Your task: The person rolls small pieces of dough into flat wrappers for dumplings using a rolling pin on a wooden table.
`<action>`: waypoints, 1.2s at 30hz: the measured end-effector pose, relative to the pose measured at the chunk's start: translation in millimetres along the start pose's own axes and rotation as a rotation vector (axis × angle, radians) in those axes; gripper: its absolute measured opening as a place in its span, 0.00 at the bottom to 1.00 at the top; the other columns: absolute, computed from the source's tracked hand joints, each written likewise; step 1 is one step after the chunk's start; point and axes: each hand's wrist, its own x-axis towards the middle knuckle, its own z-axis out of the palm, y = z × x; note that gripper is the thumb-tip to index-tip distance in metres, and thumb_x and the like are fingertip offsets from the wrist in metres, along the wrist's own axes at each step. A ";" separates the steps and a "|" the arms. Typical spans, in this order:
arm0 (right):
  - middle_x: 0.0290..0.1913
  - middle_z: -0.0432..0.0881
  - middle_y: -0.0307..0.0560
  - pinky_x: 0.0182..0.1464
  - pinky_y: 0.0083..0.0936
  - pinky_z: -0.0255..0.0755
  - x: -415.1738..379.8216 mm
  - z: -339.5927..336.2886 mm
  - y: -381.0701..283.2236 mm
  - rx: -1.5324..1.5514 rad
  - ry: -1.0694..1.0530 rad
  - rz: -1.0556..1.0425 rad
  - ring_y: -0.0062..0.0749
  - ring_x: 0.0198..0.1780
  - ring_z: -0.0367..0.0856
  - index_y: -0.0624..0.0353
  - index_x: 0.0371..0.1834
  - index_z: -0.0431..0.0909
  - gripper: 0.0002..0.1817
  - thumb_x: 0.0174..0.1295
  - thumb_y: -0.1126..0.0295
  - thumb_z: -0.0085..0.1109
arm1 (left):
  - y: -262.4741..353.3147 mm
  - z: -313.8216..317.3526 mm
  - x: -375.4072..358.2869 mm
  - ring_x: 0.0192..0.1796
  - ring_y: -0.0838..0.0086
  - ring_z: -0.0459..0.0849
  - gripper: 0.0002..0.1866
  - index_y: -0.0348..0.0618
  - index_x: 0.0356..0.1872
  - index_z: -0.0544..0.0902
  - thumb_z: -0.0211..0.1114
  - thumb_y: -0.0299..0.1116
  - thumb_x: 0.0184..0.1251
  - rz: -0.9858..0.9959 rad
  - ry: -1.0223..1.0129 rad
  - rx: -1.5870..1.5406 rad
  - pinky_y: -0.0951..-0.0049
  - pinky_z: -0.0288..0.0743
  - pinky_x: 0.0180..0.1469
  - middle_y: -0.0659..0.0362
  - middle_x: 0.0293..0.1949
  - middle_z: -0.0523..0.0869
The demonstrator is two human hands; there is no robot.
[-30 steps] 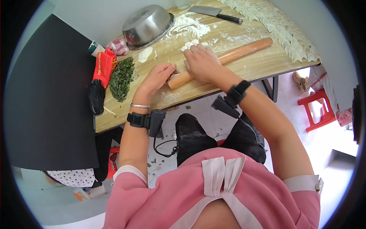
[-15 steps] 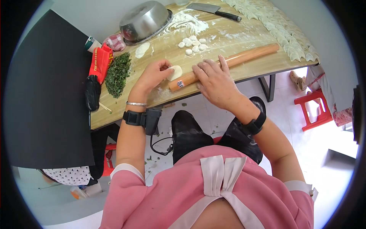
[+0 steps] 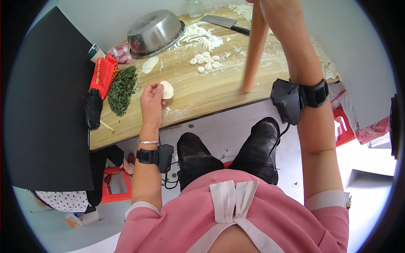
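My left hand (image 3: 151,103) pinches a thin round dough wrapper (image 3: 167,90) between thumb and fingers, just above the near edge of the wooden table. At the top of the view, my right hand (image 3: 280,14) grips the upper part of a wooden rolling pin (image 3: 255,48). The pin stands steeply tilted, its lower end blurred near the table's front edge. Some of the right fingers are cut off by the frame. Between the hands and farther back lie several small dough pieces (image 3: 205,61). A flattened dough round (image 3: 150,65) rests behind my left hand.
Chopped greens (image 3: 122,90) lie left of my hand, beside a red bag (image 3: 103,76). An overturned metal bowl (image 3: 154,33), loose flour (image 3: 200,36) and a cleaver (image 3: 223,21) are at the back. Dumplings (image 3: 327,63) line the right side, partly behind my arm.
My right hand has lifted the rolling pin off the dough and swung it from lying flat to steeply tilted. My left hand has drawn the wrapper left, away from the pin.
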 end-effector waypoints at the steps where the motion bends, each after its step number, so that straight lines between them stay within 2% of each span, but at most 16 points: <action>1: 0.29 0.72 0.45 0.27 0.21 0.75 -4.5 2.3 12.4 -0.006 -0.006 -0.008 0.27 0.28 0.77 0.66 0.48 0.63 0.15 0.73 0.64 0.50 | -0.8 -1.8 -0.1 0.31 0.88 0.75 0.06 0.42 0.45 0.77 0.59 0.32 0.73 0.031 0.054 -0.074 0.85 0.65 0.29 0.66 0.34 0.82; 3: 0.33 0.74 0.49 0.30 0.23 0.78 -13.1 6.1 32.7 0.268 0.203 0.199 0.27 0.27 0.76 0.60 0.49 0.65 0.17 0.71 0.57 0.54 | -6.4 -6.8 2.9 0.31 0.88 0.75 0.06 0.43 0.44 0.78 0.59 0.33 0.74 0.071 0.124 -0.166 0.85 0.65 0.29 0.66 0.35 0.83; 4: 0.33 0.74 0.49 0.30 0.23 0.78 -17.4 11.6 47.7 0.260 0.195 0.187 0.27 0.27 0.76 0.60 0.49 0.65 0.17 0.71 0.57 0.54 | -6.9 -8.2 5.0 0.31 0.88 0.75 0.06 0.43 0.44 0.78 0.59 0.33 0.74 0.075 0.125 -0.182 0.85 0.65 0.29 0.66 0.35 0.83; 6: 0.30 0.77 0.54 0.39 0.37 0.78 -35.2 23.0 82.7 0.552 0.151 0.577 0.47 0.31 0.80 0.68 0.46 0.67 0.11 0.71 0.69 0.52 | -8.2 -9.4 4.8 0.31 0.88 0.75 0.06 0.43 0.44 0.77 0.58 0.33 0.74 0.067 0.083 -0.152 0.84 0.65 0.29 0.66 0.35 0.82; 8: 0.33 0.74 0.51 0.41 0.37 0.80 -60.4 32.3 114.2 0.700 0.287 0.831 0.42 0.35 0.79 0.70 0.46 0.65 0.09 0.69 0.74 0.51 | -6.8 -7.7 4.0 0.31 0.88 0.75 0.06 0.42 0.44 0.78 0.58 0.32 0.73 0.064 0.077 -0.146 0.85 0.64 0.29 0.66 0.34 0.82; 10: 0.37 0.74 0.54 0.44 0.38 0.79 -88.6 41.2 135.9 0.739 0.460 0.982 0.43 0.39 0.78 0.70 0.46 0.65 0.09 0.68 0.76 0.51 | -4.0 -5.9 3.3 0.30 0.88 0.74 0.06 0.41 0.44 0.78 0.58 0.32 0.73 0.068 0.069 -0.144 0.86 0.63 0.28 0.65 0.33 0.82; 13: 0.37 0.74 0.51 0.41 0.33 0.78 -118.7 38.3 148.4 0.697 0.543 1.052 0.39 0.40 0.77 0.70 0.49 0.64 0.13 0.65 0.78 0.54 | -4.7 -6.2 1.1 0.31 0.88 0.75 0.05 0.43 0.44 0.78 0.58 0.32 0.74 0.071 0.067 -0.125 0.86 0.64 0.28 0.67 0.34 0.82; 15: 0.37 0.74 0.48 0.38 0.28 0.75 -137.7 30.3 156.8 0.554 0.322 1.060 0.35 0.38 0.76 0.69 0.49 0.64 0.15 0.63 0.79 0.56 | -6.9 -7.2 1.7 0.31 0.89 0.76 0.05 0.43 0.44 0.78 0.58 0.32 0.74 0.082 0.055 -0.091 0.87 0.65 0.29 0.66 0.34 0.82; 19: 0.37 0.74 0.44 0.35 0.27 0.72 -159.1 15.3 117.2 0.602 0.186 1.110 0.31 0.37 0.75 0.65 0.47 0.67 0.12 0.62 0.80 0.56 | -8.2 -2.9 2.0 0.33 0.88 0.77 0.06 0.41 0.44 0.78 0.58 0.31 0.74 0.052 0.037 -0.058 0.86 0.69 0.32 0.65 0.35 0.82; 22: 0.42 0.75 0.45 0.40 0.28 0.74 -183.5 14.3 94.4 0.423 0.141 0.998 0.32 0.42 0.76 0.63 0.46 0.70 0.12 0.60 0.79 0.56 | -9.9 -0.2 2.0 0.34 0.87 0.77 0.07 0.36 0.45 0.77 0.59 0.28 0.73 0.096 0.028 -0.041 0.84 0.70 0.35 0.65 0.33 0.82; 24: 0.48 0.76 0.49 0.52 0.36 0.73 -196.0 25.2 80.2 -0.165 -0.168 0.417 0.38 0.51 0.76 0.62 0.52 0.70 0.19 0.56 0.78 0.57 | -9.6 1.5 3.3 0.34 0.86 0.76 0.07 0.36 0.45 0.77 0.59 0.28 0.72 0.081 -0.059 0.017 0.83 0.71 0.37 0.65 0.33 0.81; 26: 0.54 0.75 0.53 0.65 0.45 0.63 -193.7 40.2 67.8 -0.291 -0.390 0.011 0.47 0.60 0.72 0.61 0.58 0.70 0.26 0.52 0.76 0.59 | -7.7 2.9 1.6 0.34 0.86 0.76 0.07 0.36 0.45 0.77 0.59 0.28 0.72 0.073 -0.045 0.061 0.83 0.71 0.37 0.65 0.33 0.81; 28: 0.56 0.75 0.54 0.69 0.50 0.55 -186.0 57.6 57.6 -0.408 -0.711 -0.083 0.50 0.63 0.69 0.58 0.59 0.71 0.27 0.53 0.75 0.60 | -4.5 4.6 0.1 0.34 0.86 0.76 0.07 0.36 0.45 0.77 0.59 0.29 0.72 0.075 -0.035 0.113 0.84 0.70 0.37 0.65 0.33 0.81; 31: 0.52 0.77 0.51 0.67 0.49 0.58 -187.3 71.6 62.3 -0.482 -0.732 -0.193 0.47 0.61 0.72 0.56 0.55 0.74 0.22 0.55 0.73 0.60 | -0.4 4.7 1.0 0.33 0.86 0.76 0.07 0.37 0.45 0.77 0.60 0.29 0.72 0.087 -0.016 0.112 0.84 0.70 0.36 0.65 0.33 0.81; 34: 0.47 0.78 0.48 0.64 0.47 0.61 -185.9 70.0 70.2 -0.429 -0.812 -0.198 0.47 0.56 0.74 0.57 0.50 0.76 0.16 0.56 0.72 0.60 | 2.7 1.2 -2.5 0.32 0.86 0.76 0.07 0.38 0.45 0.78 0.60 0.30 0.72 0.006 0.061 0.024 0.84 0.68 0.34 0.65 0.33 0.81; 36: 0.45 0.78 0.48 0.63 0.46 0.62 -189.3 64.8 69.0 -0.356 -0.790 -0.209 0.47 0.54 0.74 0.57 0.48 0.77 0.15 0.56 0.73 0.60 | 6.8 -1.1 2.1 0.31 0.86 0.76 0.08 0.39 0.47 0.78 0.61 0.30 0.71 -0.053 0.000 -0.071 0.84 0.68 0.33 0.65 0.33 0.81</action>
